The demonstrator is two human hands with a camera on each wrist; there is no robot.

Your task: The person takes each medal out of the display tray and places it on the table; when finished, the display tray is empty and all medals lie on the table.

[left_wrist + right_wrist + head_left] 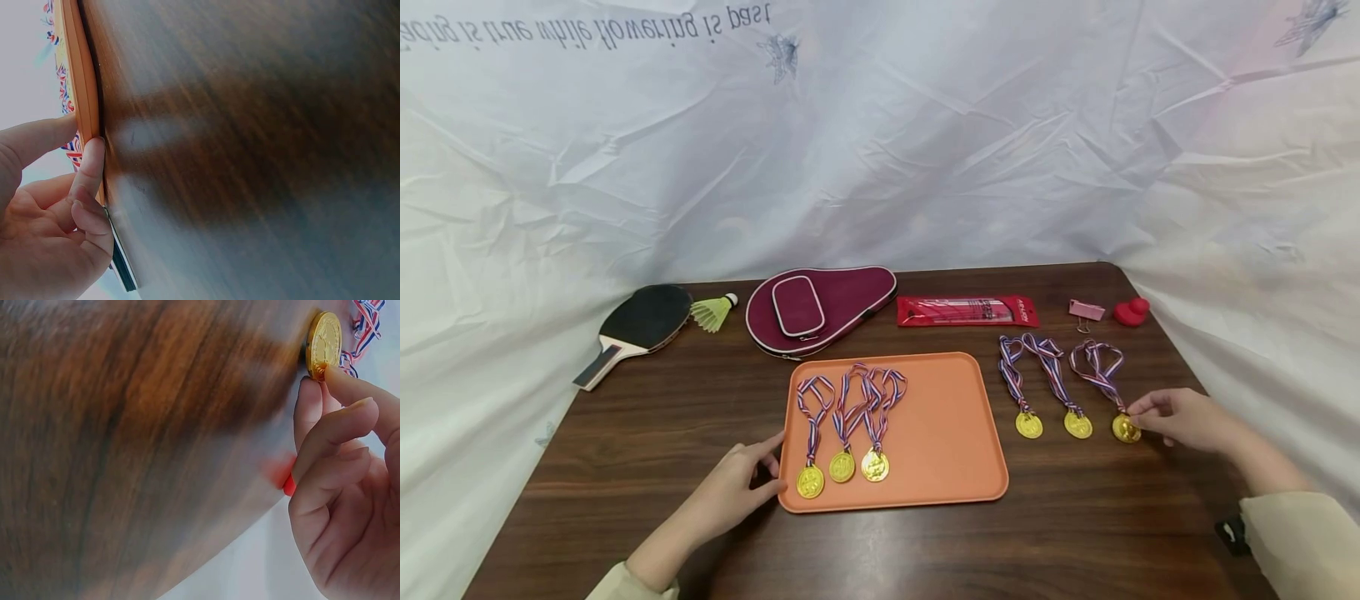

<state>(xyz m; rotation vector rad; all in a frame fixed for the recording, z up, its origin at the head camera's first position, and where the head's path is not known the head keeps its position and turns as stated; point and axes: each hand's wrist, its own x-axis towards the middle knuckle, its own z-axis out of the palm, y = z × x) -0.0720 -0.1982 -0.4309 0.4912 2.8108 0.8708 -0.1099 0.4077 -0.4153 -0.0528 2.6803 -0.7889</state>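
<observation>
On the table lies an orange tray (940, 433) with three gold medals on striped ribbons in its left half, one of them a medal (810, 482) near the left rim. My left hand (733, 483) holds that rim, thumb and fingertips against it; the left wrist view shows them at the tray edge (87, 75). To the right of the tray, three more medals lie in a row. My right hand (1187, 425) pinches the rightmost gold medal (325, 345) by its edge between thumb and finger. Its ribbon (1097, 367) stretches away behind it.
Along the back are a black table tennis paddle (647, 318), a yellow shuttlecock (711, 313), a maroon paddle case (850, 296), a red packet (966, 311), a pink binder clip (1086, 311) and a red rubber duck (1131, 312). White cloth (880, 167) hangs behind the table.
</observation>
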